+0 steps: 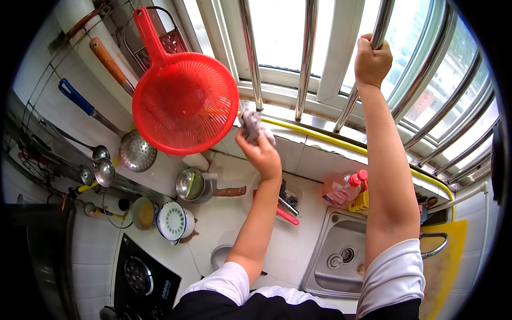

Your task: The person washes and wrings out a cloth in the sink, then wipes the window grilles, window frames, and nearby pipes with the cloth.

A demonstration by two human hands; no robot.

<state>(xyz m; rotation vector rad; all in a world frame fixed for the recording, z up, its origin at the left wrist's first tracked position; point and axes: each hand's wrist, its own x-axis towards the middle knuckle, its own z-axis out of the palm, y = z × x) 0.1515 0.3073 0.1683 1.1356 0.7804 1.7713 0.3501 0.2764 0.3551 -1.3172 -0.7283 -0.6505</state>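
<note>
Head view, clock positions read about the centre of the frame: a person's left hand [261, 157], near the centre, has its fingers closed on a bunched greyish cloth [254, 126], which lies just toward 12 o'clock, beside the rim of a red colander [184, 101] and near the window ledge. The right hand [372, 65], between 1 and 2 o'clock, is wrapped around a slanting metal bar [382, 25] of the window grille, its arm reaching up from 5 o'clock. The colander occupies 10 o'clock, with a perforated skimmer [138, 151] hanging at 9 o'clock. A yellow hose [314, 137] runs along the ledge from 12 toward 3 o'clock. Between 3 and 4 o'clock stands a pink pump bottle [338, 190]; the steel sink [326, 269] lies between 4 and 5 o'clock, and a yellow board [453, 256] at 4 o'clock. A white enamel pot with a green-patterned top [172, 221] sits on the counter [218, 234] at 8 o'clock, and the black gas stove [165, 282] between 7 and 8 o'clock.
</note>
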